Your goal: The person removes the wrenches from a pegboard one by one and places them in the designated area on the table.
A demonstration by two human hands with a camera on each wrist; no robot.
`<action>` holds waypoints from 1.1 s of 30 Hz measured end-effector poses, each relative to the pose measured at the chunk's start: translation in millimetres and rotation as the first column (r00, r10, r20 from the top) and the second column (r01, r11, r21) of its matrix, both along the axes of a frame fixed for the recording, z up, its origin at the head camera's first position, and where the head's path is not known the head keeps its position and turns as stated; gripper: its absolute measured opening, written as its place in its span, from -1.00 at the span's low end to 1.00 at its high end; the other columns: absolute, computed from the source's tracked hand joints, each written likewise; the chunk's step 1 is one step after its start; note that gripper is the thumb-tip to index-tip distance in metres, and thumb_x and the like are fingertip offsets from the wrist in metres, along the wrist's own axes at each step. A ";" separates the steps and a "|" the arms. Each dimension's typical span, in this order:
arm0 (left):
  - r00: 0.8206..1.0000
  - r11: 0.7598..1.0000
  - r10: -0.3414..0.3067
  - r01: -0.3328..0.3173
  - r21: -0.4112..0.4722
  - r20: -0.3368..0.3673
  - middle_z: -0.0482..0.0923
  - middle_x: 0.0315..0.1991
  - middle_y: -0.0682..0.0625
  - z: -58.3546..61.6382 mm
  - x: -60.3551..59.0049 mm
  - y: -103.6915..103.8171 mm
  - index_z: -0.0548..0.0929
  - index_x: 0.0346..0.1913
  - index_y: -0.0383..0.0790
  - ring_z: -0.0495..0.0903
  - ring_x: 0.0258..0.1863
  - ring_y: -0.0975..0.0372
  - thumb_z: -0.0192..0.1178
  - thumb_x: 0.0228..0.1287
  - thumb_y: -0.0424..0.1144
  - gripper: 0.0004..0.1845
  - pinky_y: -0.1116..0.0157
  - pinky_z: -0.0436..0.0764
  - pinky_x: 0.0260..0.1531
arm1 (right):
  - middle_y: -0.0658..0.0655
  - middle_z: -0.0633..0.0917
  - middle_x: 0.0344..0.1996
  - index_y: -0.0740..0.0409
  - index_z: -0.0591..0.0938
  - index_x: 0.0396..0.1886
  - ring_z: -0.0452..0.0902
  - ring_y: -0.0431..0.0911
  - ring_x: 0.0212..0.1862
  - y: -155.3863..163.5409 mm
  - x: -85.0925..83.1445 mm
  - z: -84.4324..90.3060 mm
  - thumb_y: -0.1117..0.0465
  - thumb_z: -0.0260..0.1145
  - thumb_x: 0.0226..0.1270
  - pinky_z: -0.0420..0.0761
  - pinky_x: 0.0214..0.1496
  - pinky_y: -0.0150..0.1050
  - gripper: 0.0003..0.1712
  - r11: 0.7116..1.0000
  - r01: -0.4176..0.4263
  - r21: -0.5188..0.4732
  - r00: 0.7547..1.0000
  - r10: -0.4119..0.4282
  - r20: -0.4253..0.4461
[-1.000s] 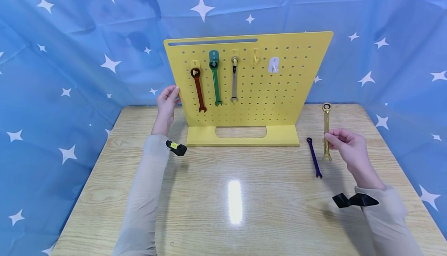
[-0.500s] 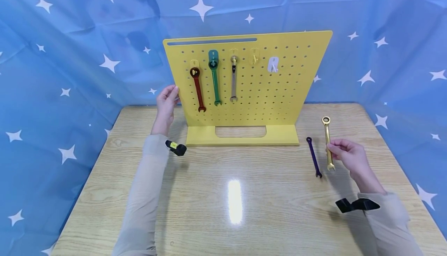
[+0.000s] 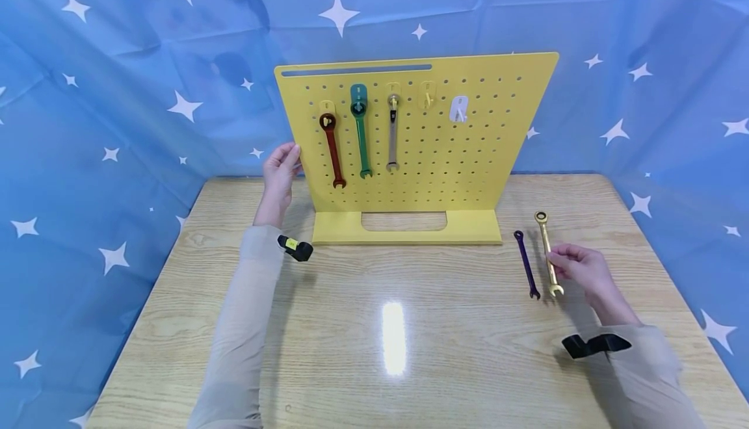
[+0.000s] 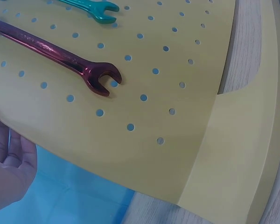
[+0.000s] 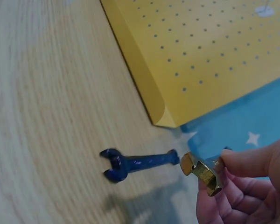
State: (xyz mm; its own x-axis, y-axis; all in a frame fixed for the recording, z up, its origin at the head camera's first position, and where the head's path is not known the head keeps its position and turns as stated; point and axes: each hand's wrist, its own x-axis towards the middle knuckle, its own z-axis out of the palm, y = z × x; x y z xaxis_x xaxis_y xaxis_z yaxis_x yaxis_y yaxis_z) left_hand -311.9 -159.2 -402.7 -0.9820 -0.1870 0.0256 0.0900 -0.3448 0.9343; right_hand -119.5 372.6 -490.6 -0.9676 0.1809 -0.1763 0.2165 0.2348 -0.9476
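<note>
Board [image 3: 474,229] first: how full was it?

Three hung there side by side: the red wrench [image 3: 333,153], the green wrench [image 3: 361,136] and the silver wrench [image 3: 393,140]. To their right, the yellow hook [image 3: 428,99] and the white hook [image 3: 459,110] held nothing.

What was left, then?

Two, the gold wrench [image 3: 545,237] and the purple wrench [image 3: 526,264]. If both belonged up there, I'd have called it three done out of five, though I couldn't say which went where.

Where was the gold wrench?

Pinched between thumb and fingers of the right hand [image 3: 585,272], nearer its forked end, right of the board and just beside the purple wrench. I couldn't tell whether it touched the desk [image 3: 328,325].

And the purple wrench?

It lay on the desk with no hand on it.

The left hand [image 3: 279,166]?

Clamped on the board's left edge, well apart from the right hand.
</note>
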 end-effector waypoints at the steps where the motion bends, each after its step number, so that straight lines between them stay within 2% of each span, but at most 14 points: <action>1: 1.000 1.000 0.001 -0.001 -0.003 0.000 0.61 -0.47 0.10 -0.2 0.1 0.1 0.64 -0.42 -0.07 0.56 -0.44 0.30 0.23 0.24 -0.31 -0.89 0.38 0.54 -0.34 | -0.25 0.62 -0.59 -0.20 0.64 -0.52 0.51 -0.36 -0.56 -1.7 0.9 1.7 0.16 0.36 0.22 0.57 -0.50 -0.47 -0.84 1.000 -0.008 0.014 1.000 0.008 0.001; 4: 1.000 1.000 0.003 -0.003 -0.007 0.000 0.61 -0.48 0.10 -0.8 -0.1 0.3 0.64 -0.43 -0.06 0.57 -0.45 0.30 0.22 0.25 -0.31 -0.88 0.38 0.54 -0.34 | -0.24 0.60 -0.60 -0.15 0.63 -0.52 0.49 -0.35 -0.57 -9.2 3.8 9.9 0.28 0.29 0.25 0.56 -0.52 -0.47 -0.77 0.998 -0.013 0.056 1.000 0.013 0.010; 6: 1.000 1.000 0.002 -0.002 -0.006 0.000 0.61 -0.48 0.10 -1.1 -0.2 0.4 0.64 -0.43 -0.06 0.57 -0.45 0.30 0.22 0.26 -0.32 -0.88 0.37 0.54 -0.34 | -0.23 0.59 -0.61 -0.04 0.64 -0.48 0.48 -0.34 -0.58 -12.7 4.6 13.4 0.34 0.25 0.27 0.55 -0.53 -0.45 -0.80 0.996 -0.020 0.091 1.000 0.017 0.026; 9: 1.000 1.000 0.003 -0.003 -0.003 0.001 0.61 -0.48 0.10 -1.4 -0.3 0.4 0.64 -0.43 -0.05 0.57 -0.45 0.30 0.22 0.26 -0.32 -0.87 0.37 0.54 -0.35 | -0.22 0.58 -0.61 0.21 0.64 -0.38 0.47 -0.34 -0.57 -15.2 4.5 15.4 0.34 0.22 0.30 0.54 -0.52 -0.43 -0.91 0.988 -0.042 0.146 0.998 0.033 0.062; 12: 1.000 1.000 0.003 -0.003 -0.008 0.003 0.60 -0.48 0.10 -1.3 -0.1 0.3 0.64 -0.44 -0.04 0.57 -0.45 0.31 0.22 0.25 -0.32 -0.87 0.37 0.55 -0.35 | -0.22 0.58 -0.61 0.37 0.61 -0.30 0.47 -0.33 -0.56 -14.4 3.0 13.2 0.31 0.22 0.32 0.55 -0.51 -0.42 -0.85 0.983 -0.054 0.177 0.994 0.036 0.100; 21: 1.000 1.000 -0.003 0.003 0.009 0.006 0.61 -0.47 0.09 0.6 0.6 -0.1 0.64 -0.38 -0.14 0.56 -0.43 0.27 0.23 0.24 -0.32 -0.95 0.39 0.54 -0.35 | -0.17 0.56 -0.61 0.36 0.62 -0.34 0.46 -0.30 -0.58 -11.9 0.1 8.2 0.24 0.25 0.30 0.53 -0.52 -0.39 -0.79 0.966 -0.074 0.247 0.989 0.039 0.142; 33: 1.000 1.000 0.000 0.000 0.001 0.003 0.61 -0.47 0.09 1.4 0.0 0.1 0.63 -0.36 -0.17 0.56 -0.43 0.27 0.22 0.25 -0.32 -0.95 0.39 0.55 -0.37 | -0.11 0.59 -0.59 0.52 0.57 -0.23 0.49 -0.27 -0.56 -12.3 -3.4 10.1 0.22 0.22 0.32 0.58 -0.50 -0.36 -0.66 0.951 -0.119 0.286 0.979 0.066 0.191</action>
